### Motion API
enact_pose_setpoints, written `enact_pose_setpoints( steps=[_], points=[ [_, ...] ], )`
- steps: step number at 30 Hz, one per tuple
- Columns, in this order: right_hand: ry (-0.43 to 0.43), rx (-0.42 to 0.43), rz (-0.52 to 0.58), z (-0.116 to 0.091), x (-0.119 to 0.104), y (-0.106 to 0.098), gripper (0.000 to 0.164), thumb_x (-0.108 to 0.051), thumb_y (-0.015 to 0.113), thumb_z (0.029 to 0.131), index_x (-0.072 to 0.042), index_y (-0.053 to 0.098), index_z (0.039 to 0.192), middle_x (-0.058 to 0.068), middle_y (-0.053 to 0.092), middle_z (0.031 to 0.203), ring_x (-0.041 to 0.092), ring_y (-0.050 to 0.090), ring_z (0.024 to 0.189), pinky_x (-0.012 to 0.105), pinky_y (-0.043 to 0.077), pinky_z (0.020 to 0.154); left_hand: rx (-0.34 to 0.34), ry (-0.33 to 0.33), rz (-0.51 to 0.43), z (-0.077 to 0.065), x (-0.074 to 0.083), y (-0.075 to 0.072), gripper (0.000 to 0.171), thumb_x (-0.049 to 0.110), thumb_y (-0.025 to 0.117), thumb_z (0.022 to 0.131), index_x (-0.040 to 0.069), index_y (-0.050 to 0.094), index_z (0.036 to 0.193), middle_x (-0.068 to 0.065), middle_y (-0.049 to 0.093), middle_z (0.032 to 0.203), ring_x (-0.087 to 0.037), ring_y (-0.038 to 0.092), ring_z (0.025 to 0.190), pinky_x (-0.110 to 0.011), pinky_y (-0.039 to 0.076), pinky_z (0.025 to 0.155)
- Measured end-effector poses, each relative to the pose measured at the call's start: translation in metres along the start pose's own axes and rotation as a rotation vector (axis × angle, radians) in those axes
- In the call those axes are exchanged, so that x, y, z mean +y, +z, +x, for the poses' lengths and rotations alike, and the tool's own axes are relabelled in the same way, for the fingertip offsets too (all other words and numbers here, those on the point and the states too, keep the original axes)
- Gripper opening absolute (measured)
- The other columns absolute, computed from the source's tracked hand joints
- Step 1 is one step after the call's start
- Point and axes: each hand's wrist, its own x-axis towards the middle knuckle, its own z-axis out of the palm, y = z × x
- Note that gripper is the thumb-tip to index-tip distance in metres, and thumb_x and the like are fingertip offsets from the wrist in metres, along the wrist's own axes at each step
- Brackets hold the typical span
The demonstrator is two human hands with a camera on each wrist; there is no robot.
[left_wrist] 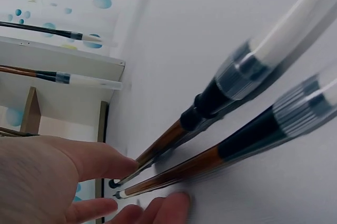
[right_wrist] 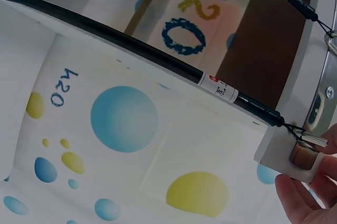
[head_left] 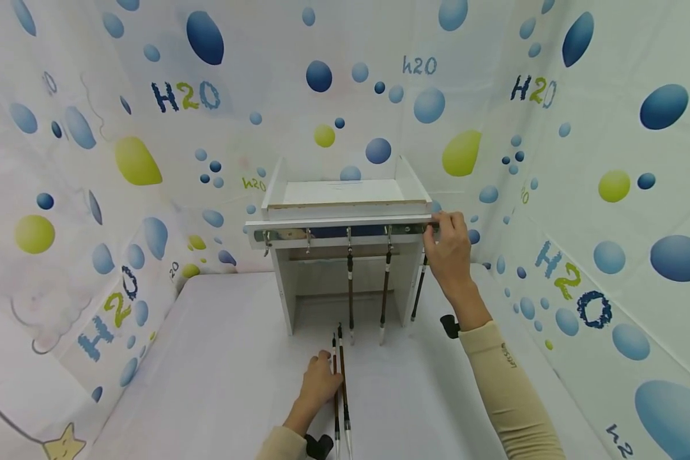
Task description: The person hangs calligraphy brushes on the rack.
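Observation:
Two ink brushes with brown handles lie side by side on the white surface, a left brush [head_left: 335, 383] and a right brush [head_left: 344, 377]. My left hand [head_left: 320, 381] is at their handles. In the left wrist view its thumb lies beside one brush [left_wrist: 163, 142], with the fingertips past the other brush [left_wrist: 202, 163]. My right hand [head_left: 451, 246] grips the right end of the hook rail [head_left: 333, 232] on a white shelf stand. From a hook beside those fingers [right_wrist: 295, 197] a black-handled brush [right_wrist: 158, 56] hangs by its cord loop.
Two more brushes, one mid-rail [head_left: 351, 281] and one to its right [head_left: 386, 281], hang bristles down. The two left hooks [head_left: 267, 239] carry nothing. A white tray top [head_left: 345, 191] crowns the stand. Bubble-printed sheets [head_left: 236, 128] surround the white surface [head_left: 224, 358].

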Motion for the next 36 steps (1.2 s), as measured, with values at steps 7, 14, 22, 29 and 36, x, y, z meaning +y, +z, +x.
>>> enact_pose_setpoints(
  steps=[7, 14, 22, 29, 36],
  points=[
    [0.000, 0.001, -0.008, -0.0009, 0.0008, 0.0016, 0.026, -0.004, 0.062, 0.096, 0.009, 0.063, 0.118, 0.025, 0.056, 0.110, 0.037, 0.061, 0.104, 0.045, 0.055, 0.093, 0.005, -0.005, 0.003, -0.0035, -0.0006, 0.0023, 0.048, 0.004, 0.069, 0.082, -0.011, 0.054, 0.124, -0.025, 0.060, 0.100, -0.025, 0.059, 0.074, -0.031, 0.052, 0.053],
    [-0.009, 0.006, -0.006, -0.0003, 0.0003, 0.0018, 0.026, -0.004, 0.062, 0.096, 0.009, 0.063, 0.118, 0.025, 0.056, 0.110, 0.037, 0.061, 0.105, 0.045, 0.055, 0.094, -0.025, -0.028, -0.034, -0.0071, 0.0019, 0.0019, 0.043, 0.000, 0.067, 0.080, -0.013, 0.056, 0.120, -0.023, 0.059, 0.093, -0.022, 0.058, 0.065, -0.027, 0.051, 0.045],
    [-0.012, 0.013, -0.004, 0.0002, 0.0007, 0.0023, 0.027, -0.004, 0.062, 0.095, 0.010, 0.064, 0.118, 0.026, 0.057, 0.111, 0.037, 0.061, 0.108, 0.044, 0.055, 0.095, -0.017, -0.002, -0.009, -0.0072, 0.0025, 0.0015, 0.040, -0.003, 0.065, 0.078, -0.014, 0.058, 0.116, -0.024, 0.059, 0.091, -0.021, 0.058, 0.060, -0.024, 0.050, 0.041],
    [-0.012, 0.016, -0.004, -0.0002, 0.0001, 0.0031, 0.027, -0.002, 0.062, 0.095, 0.010, 0.063, 0.119, 0.026, 0.056, 0.112, 0.038, 0.061, 0.107, 0.045, 0.056, 0.093, 0.005, 0.006, 0.018, -0.0067, 0.0015, 0.0020, 0.037, -0.005, 0.065, 0.076, -0.015, 0.060, 0.112, -0.022, 0.059, 0.088, -0.023, 0.057, 0.065, -0.025, 0.049, 0.042],
    [-0.005, 0.009, -0.008, -0.0011, 0.0011, 0.0032, 0.028, -0.003, 0.062, 0.095, 0.010, 0.063, 0.120, 0.026, 0.056, 0.112, 0.038, 0.060, 0.107, 0.045, 0.055, 0.093, 0.040, 0.001, -0.021, -0.0081, -0.0019, 0.0029, 0.039, -0.005, 0.066, 0.074, -0.017, 0.058, 0.109, -0.020, 0.059, 0.086, -0.022, 0.057, 0.064, -0.025, 0.048, 0.041]
  ],
)
